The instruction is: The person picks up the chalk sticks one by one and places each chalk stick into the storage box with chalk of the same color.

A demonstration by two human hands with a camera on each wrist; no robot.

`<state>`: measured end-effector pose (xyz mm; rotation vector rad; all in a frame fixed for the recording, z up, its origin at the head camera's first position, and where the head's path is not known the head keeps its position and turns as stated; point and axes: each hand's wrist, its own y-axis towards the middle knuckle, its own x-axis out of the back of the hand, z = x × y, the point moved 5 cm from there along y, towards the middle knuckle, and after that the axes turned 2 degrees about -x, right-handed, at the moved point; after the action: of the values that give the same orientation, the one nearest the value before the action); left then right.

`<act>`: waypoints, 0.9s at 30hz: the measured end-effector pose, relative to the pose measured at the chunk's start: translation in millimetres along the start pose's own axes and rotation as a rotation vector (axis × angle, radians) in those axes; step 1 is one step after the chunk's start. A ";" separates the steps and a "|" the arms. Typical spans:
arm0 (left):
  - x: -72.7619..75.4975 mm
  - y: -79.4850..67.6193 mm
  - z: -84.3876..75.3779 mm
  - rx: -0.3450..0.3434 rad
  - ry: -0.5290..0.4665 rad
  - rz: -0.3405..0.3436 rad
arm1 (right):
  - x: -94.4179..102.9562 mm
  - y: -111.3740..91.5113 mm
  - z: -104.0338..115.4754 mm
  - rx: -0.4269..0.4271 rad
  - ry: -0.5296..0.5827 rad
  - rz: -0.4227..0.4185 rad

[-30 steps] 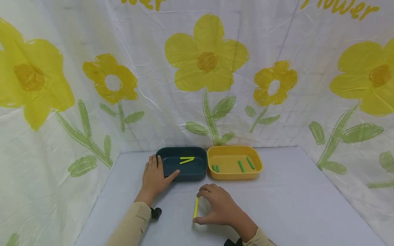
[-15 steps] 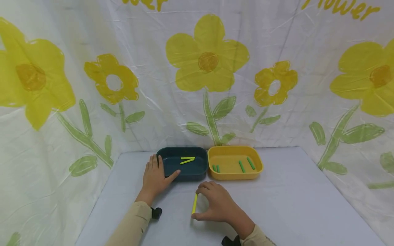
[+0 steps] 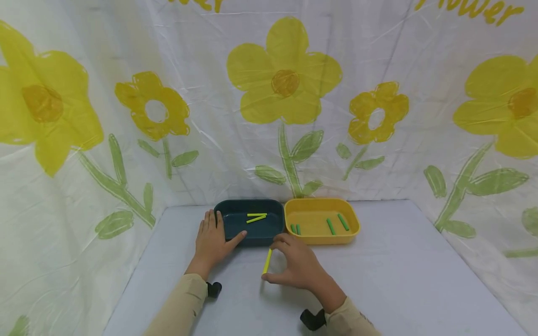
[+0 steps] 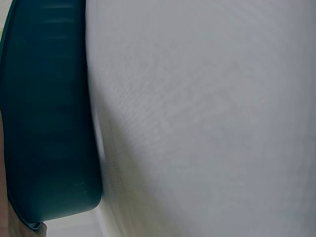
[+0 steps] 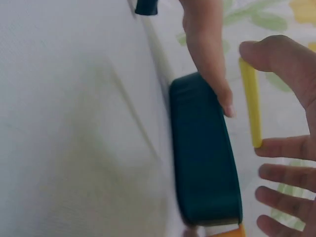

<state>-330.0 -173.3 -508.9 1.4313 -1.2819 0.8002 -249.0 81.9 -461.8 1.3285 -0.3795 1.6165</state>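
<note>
My right hand (image 3: 296, 263) pinches a yellow chalk stick (image 3: 267, 262) end to end between thumb and index finger, above the table just in front of the trays. In the right wrist view the chalk (image 5: 252, 103) spans that gap, and the other fingers are spread apart. My left hand (image 3: 212, 240) rests on the left end of the dark teal tray (image 3: 252, 242), fingers straight, thumb along its front rim. Inside that tray lie two yellow chalk sticks (image 3: 256, 218). The left wrist view shows mostly the teal tray's wall (image 4: 49, 113).
Touching the teal tray's right side is a yellow tray (image 3: 321, 240) with several green chalk sticks (image 3: 330, 227). Both trays stand at the back of the white table (image 3: 399, 280), against a flower-printed curtain (image 3: 201, 158).
My right hand has moved up and forward toward the trays, carrying the yellow chalk stick. The left hand and both trays have stayed in place.
</note>
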 end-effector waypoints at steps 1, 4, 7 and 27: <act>-0.1 0.1 0.1 0.001 0.001 0.000 | 0.9 1.4 -1.2 -0.003 0.006 -0.016; 0.2 -0.1 -0.3 -0.002 0.004 0.000 | 3.3 6.0 -5.7 -0.018 0.022 -0.057; 0.8 -0.5 -0.9 -0.005 0.002 -0.002 | 4.1 10.8 -10.8 -0.040 0.013 -0.079; 1.4 0.7 -1.8 -0.005 0.007 -0.005 | -1.5 39.8 -33.1 -0.225 -0.083 -0.182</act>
<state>-330.1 -172.0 -507.0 1.4260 -1.2743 0.7976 -300.6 86.6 -461.9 1.2238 -0.4635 1.3302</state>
